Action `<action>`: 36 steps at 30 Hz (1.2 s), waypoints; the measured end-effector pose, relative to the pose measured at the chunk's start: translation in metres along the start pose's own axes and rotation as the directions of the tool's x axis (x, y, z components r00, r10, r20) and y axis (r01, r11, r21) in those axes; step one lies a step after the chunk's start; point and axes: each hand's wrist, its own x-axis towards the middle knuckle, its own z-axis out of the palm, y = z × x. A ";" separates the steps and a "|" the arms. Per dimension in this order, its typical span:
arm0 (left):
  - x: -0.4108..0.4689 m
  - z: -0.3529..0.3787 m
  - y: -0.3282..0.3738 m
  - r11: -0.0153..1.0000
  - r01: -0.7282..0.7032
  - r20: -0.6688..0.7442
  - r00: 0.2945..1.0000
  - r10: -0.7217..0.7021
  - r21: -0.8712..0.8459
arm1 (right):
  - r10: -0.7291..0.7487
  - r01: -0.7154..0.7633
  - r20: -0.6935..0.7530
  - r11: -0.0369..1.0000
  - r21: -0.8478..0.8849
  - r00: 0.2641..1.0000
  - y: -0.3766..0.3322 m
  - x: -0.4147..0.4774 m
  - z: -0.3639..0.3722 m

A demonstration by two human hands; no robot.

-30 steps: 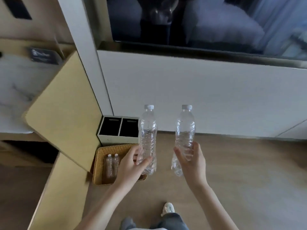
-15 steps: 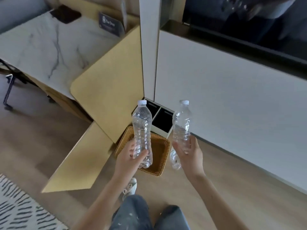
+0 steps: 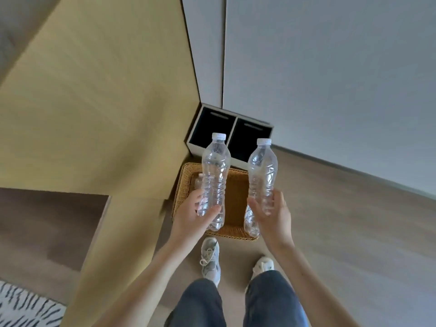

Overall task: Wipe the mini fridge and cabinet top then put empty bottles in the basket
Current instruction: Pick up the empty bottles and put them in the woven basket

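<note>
I am watching the left hand [image 3: 195, 219] holding one clear bottle [image 3: 215, 166] and the right hand [image 3: 274, 217] holding a second bottle [image 3: 262, 168], each grip wrapping it cap-up over the wicker basket [image 3: 232, 233].

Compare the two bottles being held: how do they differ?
The left bottle stands almost upright in the left hand; the right bottle leans cap-rightward in the right hand. The left bottle hangs over the middle of the basket, the right bottle over its right edge. Both are clear, white-capped and look empty.
</note>
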 end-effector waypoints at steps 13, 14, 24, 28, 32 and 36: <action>0.245 0.174 -0.279 0.976 0.209 0.047 0.976 -0.212 0.065 | 0.140 -0.111 0.112 0.967 -0.229 0.984 0.293 0.175 0.179; 0.256 0.187 -0.301 0.973 0.218 0.046 0.974 -0.222 0.075 | 0.142 -0.104 0.130 0.960 -0.261 0.981 0.315 0.184 0.190; 0.324 0.261 -0.417 0.919 0.145 -0.073 0.989 -0.126 0.366 | 0.270 -0.216 0.145 0.927 -0.308 0.952 0.445 0.250 0.266; 0.335 0.270 -0.423 0.861 0.125 -0.111 0.991 -0.080 0.494 | 0.301 -0.240 0.108 0.893 -0.381 0.947 0.458 0.261 0.278; 0.335 0.278 -0.422 0.824 0.128 -0.103 0.991 -0.085 0.552 | 0.313 -0.258 0.115 0.902 -0.347 0.943 0.460 0.266 0.284; 0.336 0.286 -0.426 0.831 0.136 -0.076 0.991 -0.113 0.539 | 0.349 -0.310 0.126 0.917 -0.251 0.929 0.463 0.268 0.290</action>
